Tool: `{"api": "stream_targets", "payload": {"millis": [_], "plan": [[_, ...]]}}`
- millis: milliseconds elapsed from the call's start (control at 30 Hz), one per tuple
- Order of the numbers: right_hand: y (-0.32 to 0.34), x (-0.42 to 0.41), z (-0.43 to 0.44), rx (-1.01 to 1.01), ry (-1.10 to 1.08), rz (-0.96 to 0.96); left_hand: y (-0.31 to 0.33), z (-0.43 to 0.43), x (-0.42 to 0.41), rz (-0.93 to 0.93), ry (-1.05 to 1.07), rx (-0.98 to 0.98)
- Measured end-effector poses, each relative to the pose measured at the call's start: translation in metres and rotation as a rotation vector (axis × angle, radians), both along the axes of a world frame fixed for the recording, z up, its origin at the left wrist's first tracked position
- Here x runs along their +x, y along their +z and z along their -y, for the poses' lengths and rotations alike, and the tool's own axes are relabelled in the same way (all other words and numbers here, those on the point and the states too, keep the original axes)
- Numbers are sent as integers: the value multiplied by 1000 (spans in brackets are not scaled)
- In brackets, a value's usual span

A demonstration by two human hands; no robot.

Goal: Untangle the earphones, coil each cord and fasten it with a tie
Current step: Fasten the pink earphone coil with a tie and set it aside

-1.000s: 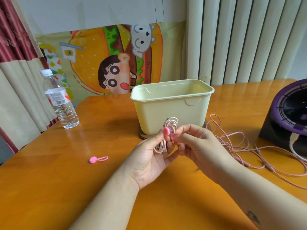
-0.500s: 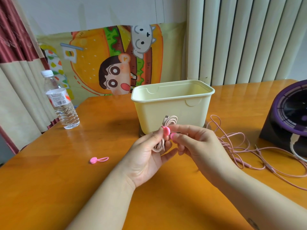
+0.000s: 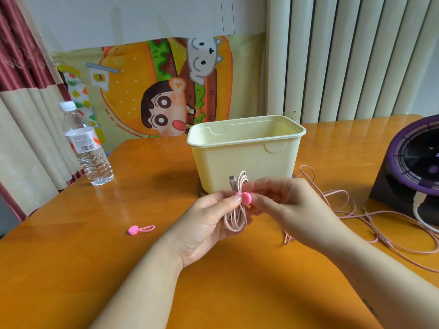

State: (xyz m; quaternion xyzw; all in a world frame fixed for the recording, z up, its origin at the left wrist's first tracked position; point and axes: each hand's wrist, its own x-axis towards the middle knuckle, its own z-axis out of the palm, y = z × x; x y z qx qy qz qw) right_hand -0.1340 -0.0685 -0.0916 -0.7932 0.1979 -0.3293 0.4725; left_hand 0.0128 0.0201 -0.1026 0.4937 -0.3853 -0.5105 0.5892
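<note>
Pink coiled cord (image 3: 235,211) getting gripped in left hand (image 3: 209,224) near the cream bin (image 3: 244,162), right hand (image 3: 294,210) pinching the pink tie (image 3: 246,198) around it, spare tie (image 3: 140,229) lying left on the surface (image 3: 71,269), tangled cord (image 3: 336,191) sprawling right

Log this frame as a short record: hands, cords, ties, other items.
left hand: holds the coil
right hand: pinches the tie at the coil's middle
tie state: round pink head on the coil; fastened or not, cannot tell
loose cord: tangled on the table, right of the bin
spare tie: on the table, left of the hands
other: bottle far left
</note>
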Motion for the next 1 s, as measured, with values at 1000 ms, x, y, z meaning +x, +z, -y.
{"api": "stream_targets", "payload": {"millis": [1000], "plan": [[-5, 8, -4, 154, -25, 44, -1, 14, -26, -126, 289, -123]]}}
